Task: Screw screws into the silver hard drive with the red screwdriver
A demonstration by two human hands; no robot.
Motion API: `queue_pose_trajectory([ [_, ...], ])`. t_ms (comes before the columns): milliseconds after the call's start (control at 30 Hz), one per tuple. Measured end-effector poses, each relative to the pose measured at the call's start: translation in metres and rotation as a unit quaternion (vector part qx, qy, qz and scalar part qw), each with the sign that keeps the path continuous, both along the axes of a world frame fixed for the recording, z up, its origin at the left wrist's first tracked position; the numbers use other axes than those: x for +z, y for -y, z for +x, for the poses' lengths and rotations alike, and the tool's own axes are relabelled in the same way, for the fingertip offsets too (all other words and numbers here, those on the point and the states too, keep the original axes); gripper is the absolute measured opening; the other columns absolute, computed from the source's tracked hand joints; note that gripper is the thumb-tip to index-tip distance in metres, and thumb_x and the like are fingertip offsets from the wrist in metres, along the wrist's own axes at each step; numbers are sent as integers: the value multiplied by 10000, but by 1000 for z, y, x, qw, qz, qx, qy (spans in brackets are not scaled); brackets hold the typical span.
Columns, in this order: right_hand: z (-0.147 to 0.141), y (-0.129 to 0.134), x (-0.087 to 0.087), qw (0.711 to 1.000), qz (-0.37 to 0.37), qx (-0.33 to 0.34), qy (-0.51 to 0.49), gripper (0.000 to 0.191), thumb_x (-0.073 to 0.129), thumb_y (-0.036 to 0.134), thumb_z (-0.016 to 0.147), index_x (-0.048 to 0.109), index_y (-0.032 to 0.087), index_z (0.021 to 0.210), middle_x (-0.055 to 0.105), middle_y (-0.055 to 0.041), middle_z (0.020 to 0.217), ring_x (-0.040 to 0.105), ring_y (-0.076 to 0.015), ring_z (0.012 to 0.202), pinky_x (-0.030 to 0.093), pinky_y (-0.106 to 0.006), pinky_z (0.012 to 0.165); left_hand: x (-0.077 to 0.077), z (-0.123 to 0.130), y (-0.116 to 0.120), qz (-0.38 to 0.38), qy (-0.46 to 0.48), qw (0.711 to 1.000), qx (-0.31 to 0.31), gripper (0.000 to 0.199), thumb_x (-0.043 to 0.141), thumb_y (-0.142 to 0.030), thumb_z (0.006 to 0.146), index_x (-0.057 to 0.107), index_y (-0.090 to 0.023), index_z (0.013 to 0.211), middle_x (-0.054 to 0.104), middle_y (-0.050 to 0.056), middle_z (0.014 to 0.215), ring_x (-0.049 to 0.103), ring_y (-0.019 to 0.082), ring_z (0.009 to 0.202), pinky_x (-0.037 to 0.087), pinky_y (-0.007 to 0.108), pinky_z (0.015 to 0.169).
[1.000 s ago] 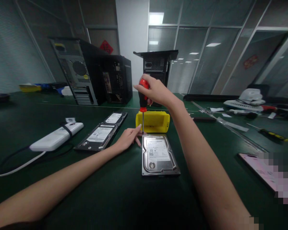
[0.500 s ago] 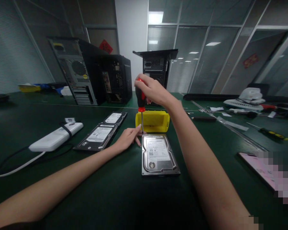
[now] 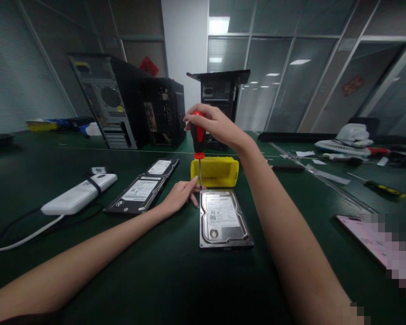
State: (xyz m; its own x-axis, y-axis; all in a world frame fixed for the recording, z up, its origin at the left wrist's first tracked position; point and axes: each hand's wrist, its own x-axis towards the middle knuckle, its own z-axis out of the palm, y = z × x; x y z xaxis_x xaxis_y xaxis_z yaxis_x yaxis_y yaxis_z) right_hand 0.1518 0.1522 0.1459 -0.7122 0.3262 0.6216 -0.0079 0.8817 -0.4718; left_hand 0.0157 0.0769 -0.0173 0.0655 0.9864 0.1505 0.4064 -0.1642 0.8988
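Observation:
A silver hard drive point(image 3: 223, 214) lies label side up on the green table. My right hand point(image 3: 211, 121) holds the red and black handle of an upright screwdriver point(image 3: 198, 144) from above, its palm over the handle's end. The screwdriver's tip meets the drive's far left corner, where a screw is too small to make out. My left hand point(image 3: 181, 196) rests on the table beside that corner. Its fingers are stretched and apart, with the thumb and forefinger close around the screwdriver's tip. Just behind the drive is a yellow plastic bin point(image 3: 216, 172), its open side towards me.
Two more hard drives point(image 3: 142, 188) lie left of my left hand, near a white power strip point(image 3: 79, 194). Black computer cases point(image 3: 128, 95) stand at the back. To the right are a phone point(image 3: 362, 237), a second screwdriver point(image 3: 382, 188) and a white glue gun or similar tool point(image 3: 341, 158).
The fingers of my right hand have loosened and reach further left past the screwdriver's handle. The screwdriver stays upright at the same corner. My left hand and the drive have not visibly moved.

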Motion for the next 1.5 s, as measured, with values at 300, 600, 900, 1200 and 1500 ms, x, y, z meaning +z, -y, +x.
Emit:
queue_pose_trajectory([
  [300, -5, -1, -5, 998, 64, 15, -13, 311, 481, 313, 917, 504, 186, 1200, 571, -50, 1161, 547, -144, 1011, 433, -268, 894, 1, 0, 1, 3, -3, 1000, -5, 580, 311, -502, 956, 692, -68, 902, 721, 176, 1008, 630, 134, 504, 350, 242, 469],
  [600, 0, -13, -6, 989, 108, -101, -24, 230, 514, 409, 889, 560, 184, 877, 601, -29, 835, 538, -156, 787, 427, -301, 791, 2, 1, 2, 5, -6, 1000, -5, 598, 312, -516, 946, 699, -61, 929, 731, 170, 951, 636, 144, 509, 345, 241, 466],
  [900, -3, -9, -10, 963, 141, -222, -64, 297, 565, 478, 829, 578, 183, 801, 579, -58, 790, 512, -198, 783, 402, -361, 805, 3, -1, 4, 12, -49, 999, -16, 397, 485, -441, 887, 707, -118, 950, 706, 56, 727, 645, 156, 566, 346, 218, 503],
  [1200, -5, -7, -10, 971, 139, -192, -24, 340, 471, 503, 889, 580, 180, 890, 589, -61, 836, 514, -195, 786, 392, -347, 811, 3, -2, 5, 21, -64, 998, -13, 414, 478, -461, 890, 700, -136, 1019, 688, 31, 676, 644, 164, 581, 366, 221, 523],
  [1500, -4, -6, -9, 980, 144, -140, -3, 273, 412, 375, 931, 572, 181, 1039, 602, -42, 868, 504, -166, 753, 379, -293, 752, 2, -2, 4, 51, -91, 994, -23, 393, 482, -473, 901, 693, -157, 1002, 681, 23, 674, 638, 163, 580, 410, 231, 597],
])
